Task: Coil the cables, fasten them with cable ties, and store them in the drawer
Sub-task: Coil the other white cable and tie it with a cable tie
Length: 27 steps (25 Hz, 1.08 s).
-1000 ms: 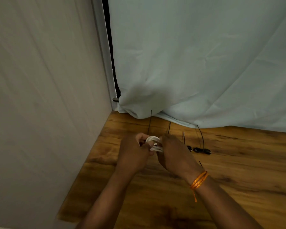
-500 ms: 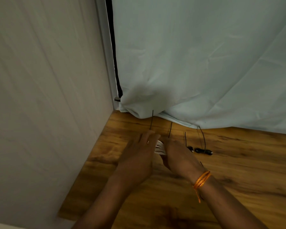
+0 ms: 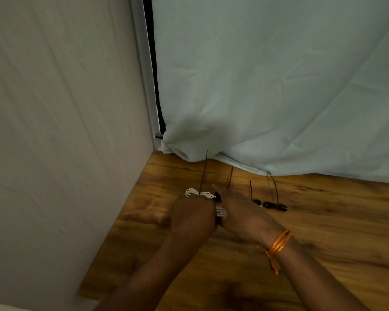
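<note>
My left hand and my right hand meet over the wooden table, backs to the camera. Between them they grip a white cable coil, mostly hidden by the fingers. Just beyond my left knuckles lies a second white cable bundle, cinched by a black cable tie whose tail points up. Loose black cable ties lie farther back, and a small black cable lies to the right of my right hand.
A pale wall panel closes off the table's left side. A light curtain hangs along the back edge and drapes onto the wood. No drawer is in view.
My left hand reached forward with straight fingers half a second ago and has come back curled beside my right hand. Both hands now sit nearer to me, uncovering the tied white bundle.
</note>
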### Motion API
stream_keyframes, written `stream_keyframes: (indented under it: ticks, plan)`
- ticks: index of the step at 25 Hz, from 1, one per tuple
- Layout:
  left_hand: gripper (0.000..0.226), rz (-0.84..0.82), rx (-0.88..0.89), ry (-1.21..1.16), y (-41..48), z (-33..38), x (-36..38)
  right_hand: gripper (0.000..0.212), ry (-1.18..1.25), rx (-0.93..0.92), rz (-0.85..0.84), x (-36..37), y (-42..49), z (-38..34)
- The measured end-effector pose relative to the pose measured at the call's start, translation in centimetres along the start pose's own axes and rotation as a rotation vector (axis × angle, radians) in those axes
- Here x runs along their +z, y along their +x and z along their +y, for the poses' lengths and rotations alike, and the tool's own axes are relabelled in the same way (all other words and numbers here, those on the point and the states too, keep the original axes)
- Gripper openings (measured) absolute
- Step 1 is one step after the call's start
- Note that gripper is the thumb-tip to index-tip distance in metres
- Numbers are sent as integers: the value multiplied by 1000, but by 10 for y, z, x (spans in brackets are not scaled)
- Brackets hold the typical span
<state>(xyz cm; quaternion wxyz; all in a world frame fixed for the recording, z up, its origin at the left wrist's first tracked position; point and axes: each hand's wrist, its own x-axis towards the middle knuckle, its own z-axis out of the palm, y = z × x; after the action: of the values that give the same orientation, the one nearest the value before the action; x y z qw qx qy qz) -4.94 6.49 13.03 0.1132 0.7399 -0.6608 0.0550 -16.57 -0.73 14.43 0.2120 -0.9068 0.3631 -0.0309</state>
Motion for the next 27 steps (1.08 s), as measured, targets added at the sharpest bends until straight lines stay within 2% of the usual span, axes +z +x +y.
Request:
stream_keyframes:
  ticks: [3, 5, 7, 9, 11, 15, 18, 21, 25, 27]
  plan:
    - [26, 20, -30, 24, 7, -2, 6, 61, 55, -80, 123, -1, -2, 4]
    - [24, 57, -72, 33, 12, -7, 4, 57, 225, -119, 174, -6, -5, 9]
    - [12, 7, -136, 82, 14, -14, 0, 59, 443, -132, 207, -8, -10, 12]
    - [20, 18, -180, 112, 16, -17, 0, 50, 661, -143, 277, -3, -12, 12]
    - [21, 11, -195, 126, 20, -17, -2, 39, 771, -155, 358, 6, -13, 10]
    - [23, -8, -189, 98, 22, -15, -2, 34, 792, -175, 449, 17, -13, 7]
    - [23, 7, -194, 94, 20, -16, -1, 23, 867, -166, 502, 21, -10, 9]
    - [23, 4, -171, 95, 18, -16, -1, 19, 918, -166, 484, 22, -6, 11]
    - [22, -3, -169, 12, 17, -20, 1, 17, 784, -298, 456, 20, -5, 13]
    - [22, -5, -146, -29, 16, -22, 3, 16, 812, -280, 471, 21, -6, 13]
